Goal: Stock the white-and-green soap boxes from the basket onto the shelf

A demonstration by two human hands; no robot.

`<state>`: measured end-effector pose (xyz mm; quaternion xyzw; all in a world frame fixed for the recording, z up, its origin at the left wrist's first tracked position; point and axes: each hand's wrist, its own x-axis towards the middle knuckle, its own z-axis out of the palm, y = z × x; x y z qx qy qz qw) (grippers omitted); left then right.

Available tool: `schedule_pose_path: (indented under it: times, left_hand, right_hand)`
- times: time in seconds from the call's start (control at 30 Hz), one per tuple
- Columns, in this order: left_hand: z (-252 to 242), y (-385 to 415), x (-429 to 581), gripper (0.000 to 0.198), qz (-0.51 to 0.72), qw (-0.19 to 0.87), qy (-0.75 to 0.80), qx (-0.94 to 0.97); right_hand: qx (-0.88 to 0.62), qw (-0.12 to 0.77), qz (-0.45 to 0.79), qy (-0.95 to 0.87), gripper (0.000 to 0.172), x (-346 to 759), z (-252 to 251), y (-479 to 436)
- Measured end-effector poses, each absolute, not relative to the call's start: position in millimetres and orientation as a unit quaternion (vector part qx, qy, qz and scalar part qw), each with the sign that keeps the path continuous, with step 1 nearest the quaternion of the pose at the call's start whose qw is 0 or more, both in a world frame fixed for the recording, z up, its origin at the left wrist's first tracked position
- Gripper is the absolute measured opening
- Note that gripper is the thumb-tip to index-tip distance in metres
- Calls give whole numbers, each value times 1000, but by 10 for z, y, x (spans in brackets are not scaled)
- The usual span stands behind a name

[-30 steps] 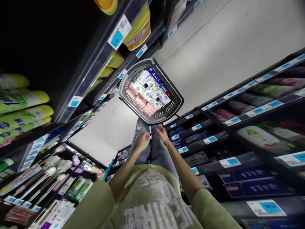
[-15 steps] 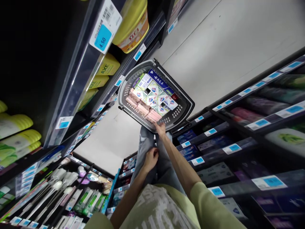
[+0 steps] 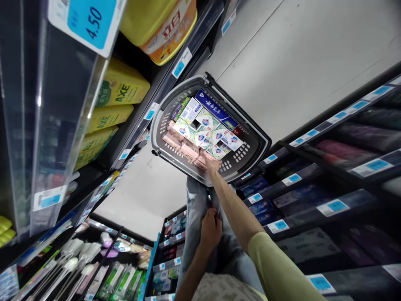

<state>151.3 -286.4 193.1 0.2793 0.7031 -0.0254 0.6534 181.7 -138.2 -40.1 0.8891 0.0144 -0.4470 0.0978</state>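
A dark grey shopping basket [image 3: 260, 152] is in front of my legs, holding several packaged goods. My right hand [image 3: 213, 164] reaches over its near rim with fingers stretched towards the pink boxes [image 3: 189, 149], seemingly touching the nearest one. Beside these lie white-and-green soap boxes [image 3: 202, 136], a long dark blue toothpaste-like box [image 3: 210, 104] and a white box with a barcode [image 3: 190, 110]. My left hand [image 3: 211, 228] rests between my thighs, fingers curled in; whatever is inside them, if anything, is hidden.
Shelves with yellow AXE bottles [image 3: 123, 88] and a large yellow jug [image 3: 163, 31] stand close on the left. Shelves of packaged goods [image 3: 291, 194] line the right. Brushes [image 3: 70, 267] hang at lower left. Grey floor [image 3: 291, 50] runs between the shelves.
My right hand has gone from the basket's near rim in over the pink boxes. My left hand sits lower and further right in view. The left shelf appears closer.
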Motion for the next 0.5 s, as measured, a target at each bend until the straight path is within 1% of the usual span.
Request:
schedule_pose_path:
  times: [0.1, 0.3, 0.5]
  left_hand:
    - [1938, -2835, 1493, 24, -12, 657, 706, 264]
    - [1957, -2781, 1452, 18, -2, 672, 705, 227]
    - [1887, -2873, 1469, 20, -27, 674, 707, 212]
  right_hand:
    - [897, 114, -428, 0, 127, 1770, -361, -1270]
    - [901, 112, -420, 18, 125, 1747, -181, -1094]
    - [903, 126, -411, -12, 127, 1686, -252, -1013]
